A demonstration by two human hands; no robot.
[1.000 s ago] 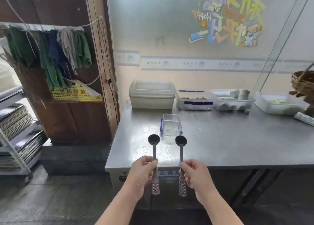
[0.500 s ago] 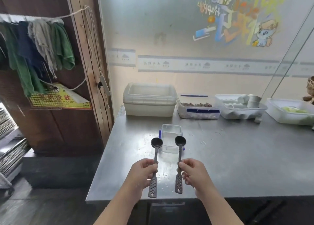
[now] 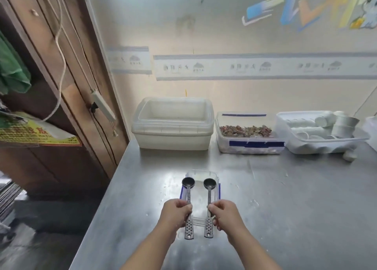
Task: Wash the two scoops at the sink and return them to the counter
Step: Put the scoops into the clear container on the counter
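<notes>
I hold two dark scoops with round bowls and perforated handle ends side by side over the steel counter (image 3: pixel 285 208). My left hand (image 3: pixel 175 214) grips the left scoop (image 3: pixel 188 185) at mid-handle. My right hand (image 3: pixel 224 215) grips the right scoop (image 3: pixel 209 185) the same way. Both scoop bowls point away from me and hover above a small clear container (image 3: pixel 216 176) with blue side clips. No sink is in view.
Along the back wall stand stacked white tubs (image 3: pixel 173 131), a clear box of brownish pieces (image 3: pixel 247 137) and a tray of white cups (image 3: pixel 320 133). A wooden cabinet (image 3: pixel 61 106) with a hanging cord flanks the counter's left edge. Water drops spot the counter.
I have stepped closer to the counter. Both scoops have moved forward from the counter's front edge to above the small clear container. Both grips are unchanged.
</notes>
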